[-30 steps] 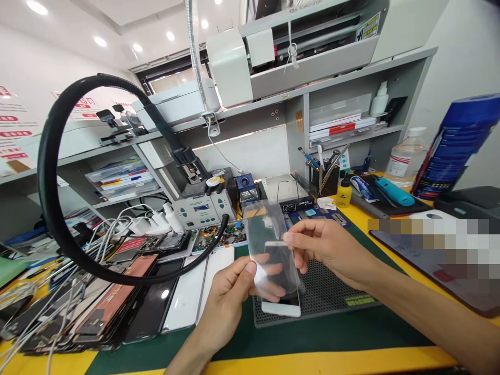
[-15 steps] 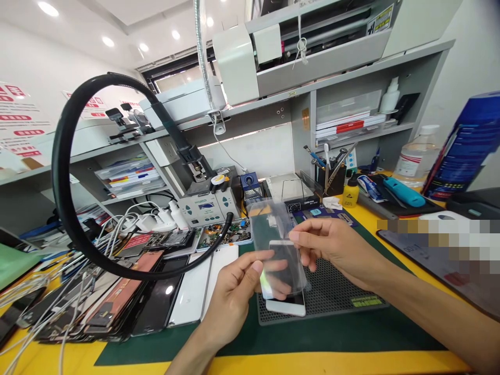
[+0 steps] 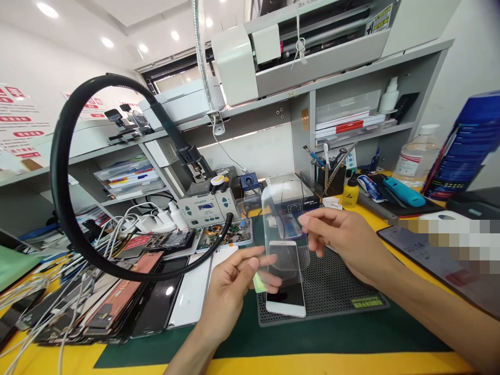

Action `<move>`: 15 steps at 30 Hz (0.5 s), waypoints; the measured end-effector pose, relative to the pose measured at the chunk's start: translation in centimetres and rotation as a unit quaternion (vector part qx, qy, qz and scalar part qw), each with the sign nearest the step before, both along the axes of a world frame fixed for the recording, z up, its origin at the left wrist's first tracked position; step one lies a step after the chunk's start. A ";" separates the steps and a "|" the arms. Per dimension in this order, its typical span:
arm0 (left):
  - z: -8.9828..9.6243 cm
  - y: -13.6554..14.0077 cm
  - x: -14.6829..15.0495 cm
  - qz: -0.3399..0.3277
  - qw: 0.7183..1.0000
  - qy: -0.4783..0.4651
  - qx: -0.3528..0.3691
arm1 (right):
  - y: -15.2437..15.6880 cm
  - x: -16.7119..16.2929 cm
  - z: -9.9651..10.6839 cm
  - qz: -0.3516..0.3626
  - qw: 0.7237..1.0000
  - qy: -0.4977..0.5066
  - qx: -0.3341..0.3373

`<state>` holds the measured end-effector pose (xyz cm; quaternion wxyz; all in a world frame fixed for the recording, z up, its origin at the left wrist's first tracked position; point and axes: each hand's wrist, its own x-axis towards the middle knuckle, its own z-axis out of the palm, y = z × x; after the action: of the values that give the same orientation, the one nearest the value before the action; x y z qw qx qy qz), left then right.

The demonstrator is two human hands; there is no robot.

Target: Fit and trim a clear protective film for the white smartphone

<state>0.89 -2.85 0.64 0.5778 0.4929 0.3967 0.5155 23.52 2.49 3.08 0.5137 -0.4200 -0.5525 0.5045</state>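
Note:
A clear plastic film (image 3: 276, 205) with rounded corners is held up in front of me, tilted, above a white-framed smartphone (image 3: 287, 299). My left hand (image 3: 232, 284) is closed at the film's left edge, some of its fingers showing through the plastic behind it. My right hand (image 3: 336, 234) pinches at the film's right edge with thumb and forefinger. A yellow-green patch shows near the film's lower left. The phone lies face up, its screen dark, on a black perforated pad (image 3: 332, 284).
Left of the pad lie white phone panels (image 3: 189, 297) and a stack of phone parts (image 3: 117, 297). A thick black hose (image 3: 58, 172) loops above them. Behind stand a control station (image 3: 207, 205) and a tool holder (image 3: 332, 179). Another phone (image 3: 414, 250) lies at the right.
The film has been raised and turned, so its upper end stands higher and more of the phone shows below. My right hand has shifted slightly right and up; my left hand moved slightly left.

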 end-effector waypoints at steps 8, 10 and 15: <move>-0.6 0.4 -1.0 0.010 0.999 -0.023 -0.026 | 0.3 1.0 1.1 -0.073 0.994 0.080 0.010; -0.6 0.5 -1.1 0.018 0.999 -0.024 -0.023 | 0.3 1.0 0.9 -0.073 0.995 0.066 0.016; -0.8 0.5 -1.2 0.024 0.999 -0.024 -0.013 | 0.5 1.0 0.3 -0.082 0.995 0.025 0.050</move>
<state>-0.31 -2.30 -0.17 0.5812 0.4633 0.4006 0.5358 24.53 3.00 3.42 0.5874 -0.4253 -0.5278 0.4422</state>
